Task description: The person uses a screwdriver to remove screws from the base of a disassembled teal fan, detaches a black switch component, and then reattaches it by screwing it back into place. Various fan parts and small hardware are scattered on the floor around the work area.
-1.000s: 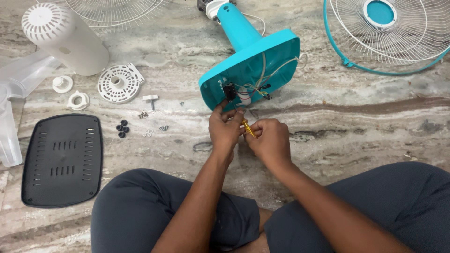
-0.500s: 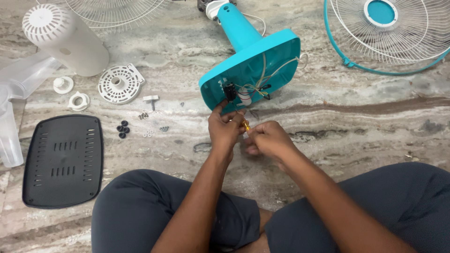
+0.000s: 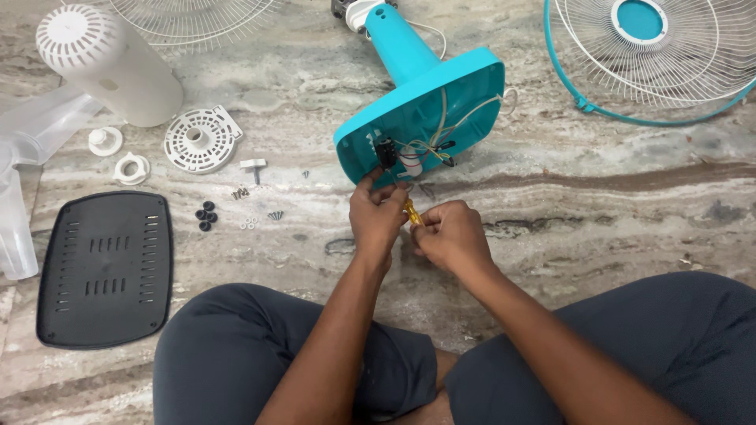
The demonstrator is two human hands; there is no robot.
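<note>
On the marble floor [image 3: 598, 236] at far left lies one clear fan blade [image 3: 20, 181], partly out of view. Beside it lies one black vented plate [image 3: 106, 267], flat. Above that stands one white motor cover [image 3: 106, 67], lying on its side, with one white grille [image 3: 197, 16] behind it. Two small white caps [image 3: 118, 153] sit near one round white slotted disc [image 3: 201, 140]. Then one white knob [image 3: 253, 166], four small black rubber feet [image 3: 206, 216] clustered together, and a scatter of screws [image 3: 256, 208] too small to count.

In the middle, one teal fan base [image 3: 425, 118] is tipped on its side, underside toward the person, with loose wires [image 3: 429, 145] showing. The left hand [image 3: 378, 214] is closed, fingertips up against the base's lower edge, pinching a wire end. The right hand [image 3: 450, 236] is curled shut around one yellow screwdriver [image 3: 412, 212], whose tip sits between the two hands, just below the base. The hands touch each other.

At upper right lies one teal-rimmed wire guard [image 3: 654, 63], well apart from the hands.
</note>
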